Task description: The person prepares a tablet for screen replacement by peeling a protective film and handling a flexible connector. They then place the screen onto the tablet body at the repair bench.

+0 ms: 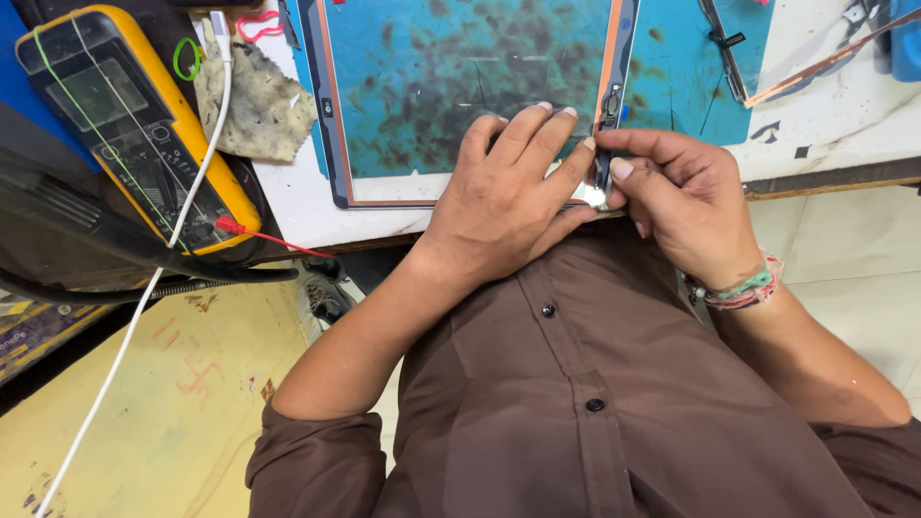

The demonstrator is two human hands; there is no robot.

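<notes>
A large glass tablet panel (331,134) with a dark, orange-edged frame lies on a stained teal mat (672,67) at the bench edge. My left hand (508,192) lies flat on the panel's near right corner, fingers spread over the glass. My right hand (681,206) pinches the right edge strip of the frame (614,96) near that corner, thumb and fingertips closed on it. A small shiny part shows between both hands; what it is cannot be told.
A yellow multimeter (125,115) with a red probe lead (259,233) sits at the left, beside a dirty cloth (259,101) and a white cable (182,221). Thin metal strips and tools (815,62) lie at the back right. The bench edge runs just under my hands.
</notes>
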